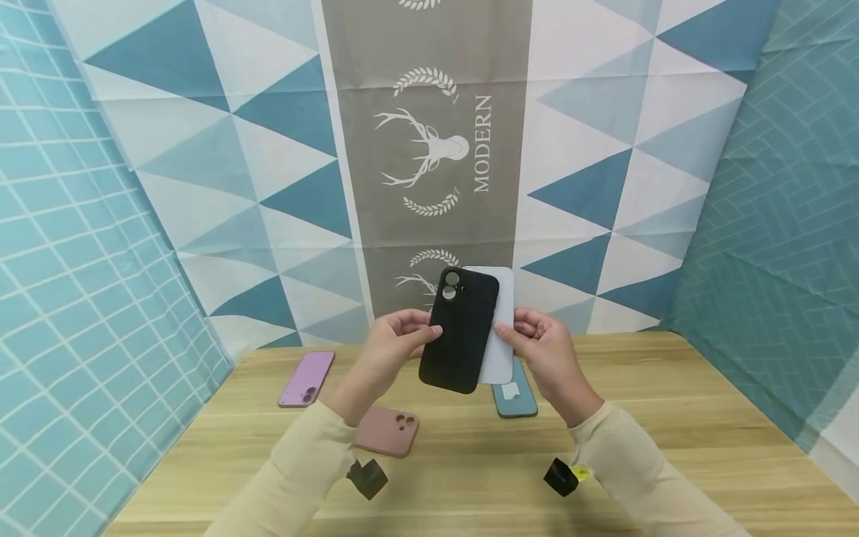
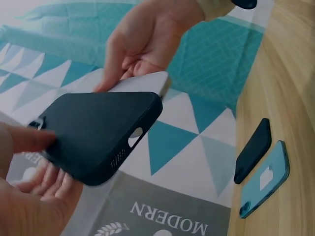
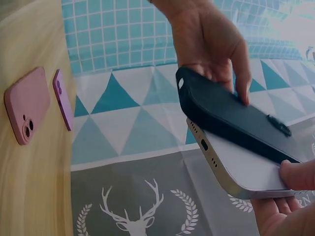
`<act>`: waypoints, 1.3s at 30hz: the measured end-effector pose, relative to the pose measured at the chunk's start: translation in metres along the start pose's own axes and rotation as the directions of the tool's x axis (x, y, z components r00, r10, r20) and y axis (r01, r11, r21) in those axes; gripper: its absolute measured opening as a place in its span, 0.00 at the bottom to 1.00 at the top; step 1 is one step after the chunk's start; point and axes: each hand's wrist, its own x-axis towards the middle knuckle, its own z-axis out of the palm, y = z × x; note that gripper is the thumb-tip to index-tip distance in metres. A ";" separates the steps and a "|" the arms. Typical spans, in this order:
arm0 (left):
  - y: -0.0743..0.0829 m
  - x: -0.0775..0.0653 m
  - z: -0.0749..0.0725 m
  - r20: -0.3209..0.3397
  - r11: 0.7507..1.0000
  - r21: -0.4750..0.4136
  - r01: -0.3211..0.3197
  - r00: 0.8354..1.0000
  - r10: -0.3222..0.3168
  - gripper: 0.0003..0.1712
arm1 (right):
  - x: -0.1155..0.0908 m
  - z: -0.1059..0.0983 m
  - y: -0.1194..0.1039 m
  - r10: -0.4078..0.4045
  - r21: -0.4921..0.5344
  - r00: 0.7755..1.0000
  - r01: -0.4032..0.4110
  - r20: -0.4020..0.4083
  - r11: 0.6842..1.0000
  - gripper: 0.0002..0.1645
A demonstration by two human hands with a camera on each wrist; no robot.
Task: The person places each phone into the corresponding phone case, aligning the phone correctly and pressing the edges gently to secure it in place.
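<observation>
My left hand [image 1: 392,339] grips a black phone case [image 1: 463,328] by its left side, thumb on the back face. The case has camera cutouts near its top, and its bottom port opening shows in the left wrist view. My right hand [image 1: 546,350] pinches a white phone [image 1: 499,362] by its right edge. Both are held up above the table, tilted against each other. In the head view the case overlaps most of the phone. Seen from the right wrist, the phone's metal edge with port and speaker holes sits just below the case.
On the wooden table [image 1: 617,418] lie a purple phone case [image 1: 310,377] at left, a pink phone case [image 1: 389,431] near my left forearm, and a blue phone case [image 1: 517,399] with a white patch. A dark phone case [image 2: 253,150] lies beside the blue one. Patterned cloth [image 1: 429,45] hangs behind.
</observation>
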 end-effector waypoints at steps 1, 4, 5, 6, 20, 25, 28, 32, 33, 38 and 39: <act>-0.002 0.000 0.002 -0.015 1.000 -0.010 0.005 1.000 -0.005 0.10 | 0.000 0.000 0.000 0.004 0.012 1.000 -0.004 0.007 1.000 0.22; -0.004 0.001 0.009 -0.059 0.999 -0.032 0.020 0.998 -0.022 0.09 | 0.001 0.001 0.003 0.018 0.071 0.999 -0.021 0.043 0.997 0.23; -0.004 0.001 0.011 -0.071 0.999 -0.032 0.026 0.997 -0.028 0.08 | 0.001 0.001 0.004 0.024 0.095 0.998 -0.029 0.054 0.995 0.23; -0.004 0.000 0.012 -0.080 0.999 -0.032 0.032 0.996 -0.034 0.08 | 0.001 0.001 0.005 0.032 0.119 0.997 -0.040 0.068 0.992 0.23; -0.004 0.001 0.017 -0.104 0.988 -0.068 0.138 0.984 -0.145 0.12 | -0.004 0.007 0.004 0.160 0.226 0.976 -0.191 0.148 0.955 0.26; -0.006 0.005 0.019 -0.097 0.988 -0.051 0.143 0.984 -0.147 0.12 | -0.003 0.007 0.004 0.144 0.223 0.972 -0.184 0.185 0.957 0.26; -0.008 0.008 0.021 -0.087 0.988 -0.040 0.149 0.984 -0.152 0.10 | -0.002 0.007 0.005 0.130 0.239 0.969 -0.180 0.212 0.954 0.26; -0.012 0.010 0.023 -0.078 0.987 -0.037 0.158 0.984 -0.160 0.09 | -0.002 0.006 0.008 0.132 0.262 0.964 -0.193 0.232 0.945 0.27; -0.013 0.010 0.023 -0.077 0.986 -0.039 0.159 0.984 -0.162 0.09 | -0.002 0.005 0.009 0.132 0.260 0.962 -0.195 0.241 0.946 0.27; -0.016 0.008 0.024 -0.051 0.983 -0.003 0.183 0.982 -0.183 0.11 | 0.000 0.003 0.014 0.139 0.231 0.940 -0.217 0.313 0.948 0.30; -0.017 0.007 0.024 -0.046 0.981 0.006 0.193 0.980 -0.192 0.12 | 0.001 0.003 0.015 0.145 0.220 0.933 -0.226 0.330 0.949 0.31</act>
